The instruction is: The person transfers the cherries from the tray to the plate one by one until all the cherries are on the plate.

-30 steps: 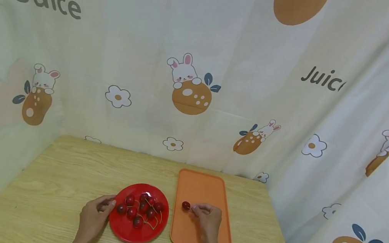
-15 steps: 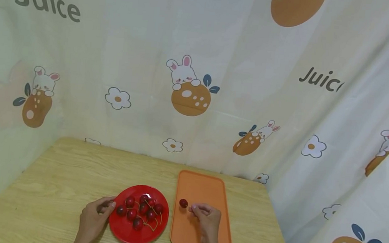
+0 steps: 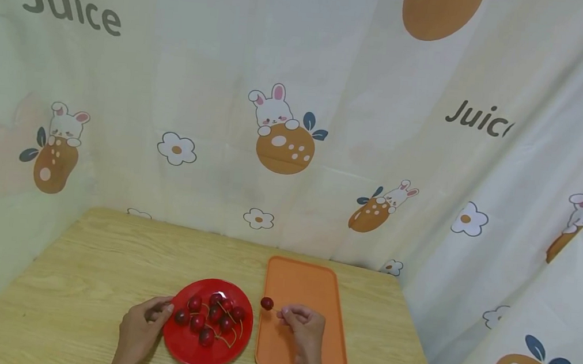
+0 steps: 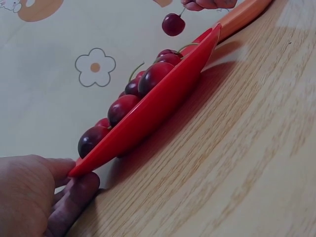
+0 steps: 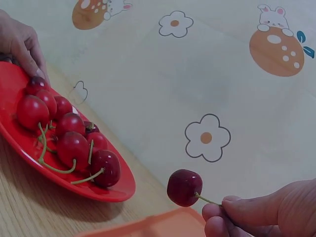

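A red plate (image 3: pixel 188 352) bearing several dark red cherries (image 3: pixel 207 336) with green stems stands on the table. My left hand (image 3: pixel 140 326) pinches the plate's left rim, thumb on top and fingers underneath, as the left wrist view shows (image 4: pixel 37 192). Over the left edge of the orange tray (image 3: pixel 308 287), my right hand (image 3: pixel 304 330) pinches one cherry (image 5: pixel 184 187) by its stem between thumb and fingers. That cherry hangs clear of the plate, to the right of its rim.
The plate and the tray stand side by side on a wooden table (image 3: pixel 108 258), with a narrow gap between them. Behind and at both sides hangs a pale curtain (image 3: pixel 217 83) printed with rabbits, fruit and flowers.
My right hand has shifted left with the cherry, bringing it from over the tray to the tray's left edge, nearer the plate. The left hand has stayed on the plate's rim.
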A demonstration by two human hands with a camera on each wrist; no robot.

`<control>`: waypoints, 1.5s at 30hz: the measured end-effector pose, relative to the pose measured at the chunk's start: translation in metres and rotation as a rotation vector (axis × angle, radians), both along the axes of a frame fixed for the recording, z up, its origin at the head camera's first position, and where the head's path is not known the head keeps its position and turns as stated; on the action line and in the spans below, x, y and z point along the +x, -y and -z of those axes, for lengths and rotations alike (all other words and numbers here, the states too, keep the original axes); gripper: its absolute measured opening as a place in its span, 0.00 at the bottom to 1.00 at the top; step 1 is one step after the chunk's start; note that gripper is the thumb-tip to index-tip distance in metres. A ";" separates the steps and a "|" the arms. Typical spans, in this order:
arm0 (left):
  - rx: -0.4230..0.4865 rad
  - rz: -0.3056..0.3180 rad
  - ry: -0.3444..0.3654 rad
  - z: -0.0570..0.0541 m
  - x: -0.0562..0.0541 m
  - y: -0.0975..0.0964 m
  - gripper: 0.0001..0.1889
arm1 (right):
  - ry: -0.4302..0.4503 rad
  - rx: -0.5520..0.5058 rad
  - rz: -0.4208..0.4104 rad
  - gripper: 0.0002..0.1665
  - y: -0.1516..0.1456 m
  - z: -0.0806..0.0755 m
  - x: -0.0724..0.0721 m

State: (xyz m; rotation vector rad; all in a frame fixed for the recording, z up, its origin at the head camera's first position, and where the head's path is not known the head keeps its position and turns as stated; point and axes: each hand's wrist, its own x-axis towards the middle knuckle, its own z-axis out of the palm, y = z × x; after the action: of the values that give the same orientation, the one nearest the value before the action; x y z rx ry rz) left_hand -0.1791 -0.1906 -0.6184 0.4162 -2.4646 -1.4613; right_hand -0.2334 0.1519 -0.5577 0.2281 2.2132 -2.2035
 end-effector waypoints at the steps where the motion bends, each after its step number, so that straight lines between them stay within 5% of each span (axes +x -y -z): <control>1: 0.001 0.001 0.001 0.000 0.000 0.000 0.15 | 0.000 -0.006 -0.003 0.08 0.001 0.000 0.000; 45: -0.011 -0.018 -0.022 0.001 0.001 0.000 0.15 | -0.021 -0.061 -0.064 0.08 0.025 0.002 0.003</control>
State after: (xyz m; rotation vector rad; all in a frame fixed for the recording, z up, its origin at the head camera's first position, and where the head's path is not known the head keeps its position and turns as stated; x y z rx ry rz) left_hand -0.1780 -0.1903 -0.6197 0.4171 -2.4440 -1.4369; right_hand -0.2307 0.1274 -0.5595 0.1316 2.1286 -2.2458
